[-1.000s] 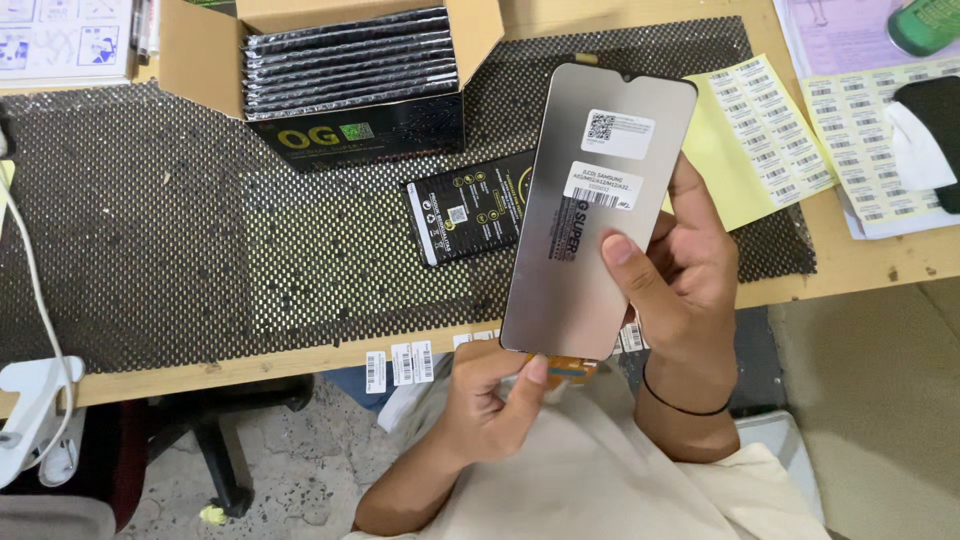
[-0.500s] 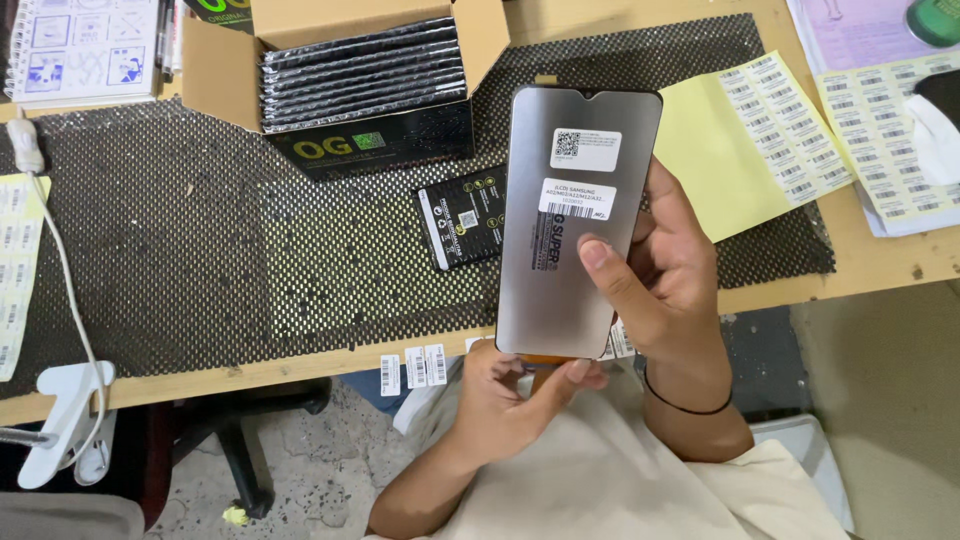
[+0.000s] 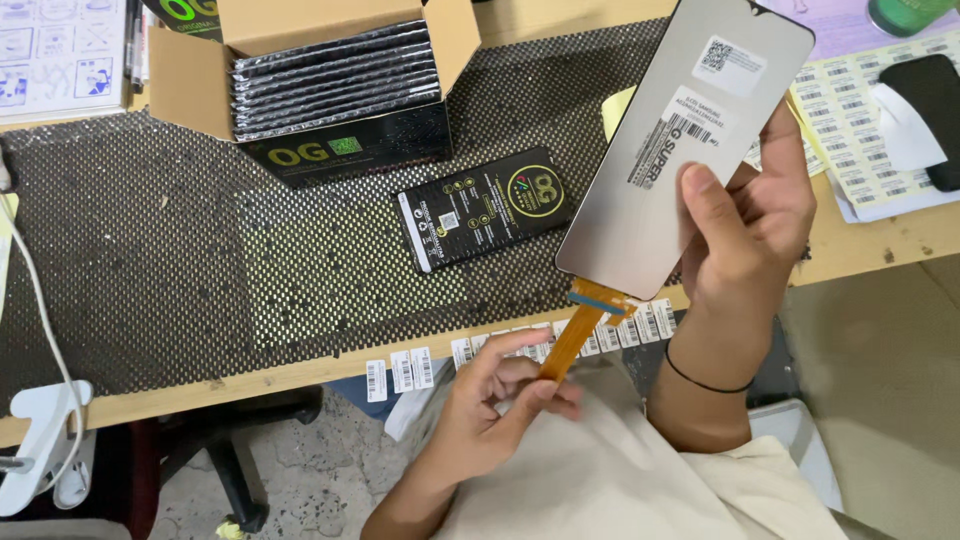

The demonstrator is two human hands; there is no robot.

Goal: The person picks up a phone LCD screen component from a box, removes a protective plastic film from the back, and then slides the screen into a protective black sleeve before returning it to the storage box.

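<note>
The right hand point(image 3: 750, 215) holds a flat phone screen panel point(image 3: 685, 140) up in the air, over the front edge of the table point(image 3: 300, 372) near its right side. The grip is closed on the panel: the thumb lies across its grey back and the fingers wrap round the far edge. The panel is tilted, with its top end pointing away and to the right.

An orange ribbon cable point(image 3: 585, 325) hangs from the bottom end of the panel. The left hand point(image 3: 490, 410) is down by the lap and pinches the free end of that cable between thumb and fingers.

This cable looks thin and soft. If the left hand pulls too hard, or if the right hand lifts the panel away while the left one holds on, the cable could tear or come off where it joins the panel. A sharp bend could crease it too.

The panel is held only along its sides. If the thumb slips on the smooth back, the panel could drop onto the table edge or down to the floor, and its glass could crack.

A black flat pack point(image 3: 485, 208) lies on the dark mesh mat point(image 3: 200, 260) just left of the panel. An open cardboard box point(image 3: 330, 85) full of such packs stands near the back edge. Sticker sheets point(image 3: 855, 150) lie by the right edge, and little stickers point(image 3: 400, 372) hang on the front edge. A swinging panel could knock into these.
</note>
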